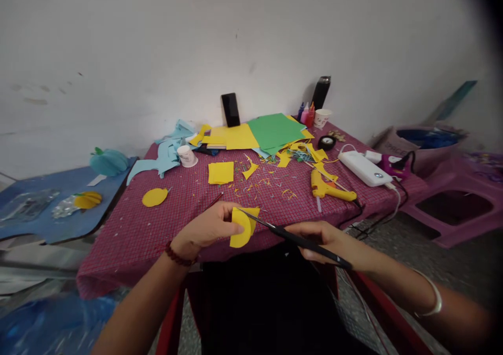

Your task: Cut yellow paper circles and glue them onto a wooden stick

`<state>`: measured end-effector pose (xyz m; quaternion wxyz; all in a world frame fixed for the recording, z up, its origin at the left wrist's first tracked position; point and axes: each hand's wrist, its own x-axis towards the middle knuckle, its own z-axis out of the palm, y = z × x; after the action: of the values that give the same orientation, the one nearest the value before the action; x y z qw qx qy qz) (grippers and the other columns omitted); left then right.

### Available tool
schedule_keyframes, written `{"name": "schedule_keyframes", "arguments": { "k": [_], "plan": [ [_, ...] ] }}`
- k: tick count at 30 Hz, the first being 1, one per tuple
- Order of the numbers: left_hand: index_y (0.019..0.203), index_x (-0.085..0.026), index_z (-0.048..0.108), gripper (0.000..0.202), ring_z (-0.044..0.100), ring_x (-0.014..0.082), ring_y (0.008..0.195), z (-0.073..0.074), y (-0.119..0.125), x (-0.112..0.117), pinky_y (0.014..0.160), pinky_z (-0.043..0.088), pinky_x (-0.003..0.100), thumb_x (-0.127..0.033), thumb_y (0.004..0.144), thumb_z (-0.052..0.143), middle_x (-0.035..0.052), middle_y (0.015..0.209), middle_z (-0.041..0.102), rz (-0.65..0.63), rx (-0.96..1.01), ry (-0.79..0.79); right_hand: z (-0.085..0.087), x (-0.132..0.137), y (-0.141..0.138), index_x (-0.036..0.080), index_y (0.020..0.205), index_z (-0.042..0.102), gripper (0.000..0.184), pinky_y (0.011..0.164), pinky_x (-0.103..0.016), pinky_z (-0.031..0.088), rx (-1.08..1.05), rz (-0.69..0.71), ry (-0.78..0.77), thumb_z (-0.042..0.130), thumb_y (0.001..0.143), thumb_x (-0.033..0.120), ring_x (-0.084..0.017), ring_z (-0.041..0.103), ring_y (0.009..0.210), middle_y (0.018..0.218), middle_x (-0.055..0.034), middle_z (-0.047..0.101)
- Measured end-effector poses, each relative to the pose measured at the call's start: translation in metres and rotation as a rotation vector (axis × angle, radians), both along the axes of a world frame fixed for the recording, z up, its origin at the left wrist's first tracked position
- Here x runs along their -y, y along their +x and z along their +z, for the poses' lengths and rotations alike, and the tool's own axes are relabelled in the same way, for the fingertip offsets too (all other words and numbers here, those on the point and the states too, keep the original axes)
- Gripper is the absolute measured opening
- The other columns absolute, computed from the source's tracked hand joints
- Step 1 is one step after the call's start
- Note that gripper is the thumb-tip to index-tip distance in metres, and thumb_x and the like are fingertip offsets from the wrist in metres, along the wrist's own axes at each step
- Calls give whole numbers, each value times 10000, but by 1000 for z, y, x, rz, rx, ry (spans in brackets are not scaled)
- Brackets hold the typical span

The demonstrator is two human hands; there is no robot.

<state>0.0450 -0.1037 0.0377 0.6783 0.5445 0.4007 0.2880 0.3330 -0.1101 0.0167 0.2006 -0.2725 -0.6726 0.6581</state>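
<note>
My left hand (pixel 208 226) pinches a folded piece of yellow paper (pixel 243 226) over the near edge of the table. My right hand (pixel 324 237) grips black scissors (pixel 291 237), whose blades point left and reach into the yellow paper. On the red checked tablecloth (pixel 137 234) beyond lie a yellow paper square (pixel 220 173), a yellow oval cut-out (pixel 154 197) and many small yellow scraps (pixel 267 179).
Sheets of green paper (pixel 275 130) and yellow paper lie at the back, with a yellow glue gun (pixel 328 186), white power bank (pixel 364 168), paper cup (pixel 187 156), phone (pixel 230 109), tape roll (pixel 326 142), paint bottles (pixel 306 114). Pink plastic furniture (pixel 456 203) stands right.
</note>
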Motion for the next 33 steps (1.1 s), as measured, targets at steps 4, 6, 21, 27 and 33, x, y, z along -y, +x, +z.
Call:
{"name": "schedule_keyframes", "arguments": {
  "k": [4,6,21,27,33],
  "plan": [
    [869,-113,674,232,567,107,624,-1,0,0,604,431,220,-194,655,705,36,751,687,-49,-61,1,0,-1,4,168,1243,581,538,504,-198,327,24,19,-5,675,797,455,-91,425,610,811,-11,567],
    [876,-110,677,247,564,109,631,-1,1,-1,614,430,225,-194,645,701,37,762,684,-81,-74,-14,2,-4,5,169,1249,574,575,513,-198,341,28,64,-37,675,784,493,-100,444,639,824,-18,564],
    [854,-122,670,265,541,94,606,-2,11,-1,569,426,207,-138,593,711,-10,706,635,-132,-108,-111,-4,-20,11,178,1319,531,593,492,-196,306,58,186,-140,651,818,471,-77,390,573,770,7,486],
    [851,-130,671,225,514,86,571,-7,9,-2,536,411,196,-130,625,677,-19,676,608,-180,-122,-78,-2,-22,12,173,1276,567,522,475,-189,300,35,207,-74,633,838,450,-72,384,566,763,7,505],
    [783,-137,646,153,496,77,565,-6,8,-5,513,396,174,-133,632,663,-25,659,584,-220,-139,-69,-2,-26,12,148,1252,574,523,464,-191,286,51,203,-55,645,829,447,-68,374,550,726,21,499]
  ]
}}
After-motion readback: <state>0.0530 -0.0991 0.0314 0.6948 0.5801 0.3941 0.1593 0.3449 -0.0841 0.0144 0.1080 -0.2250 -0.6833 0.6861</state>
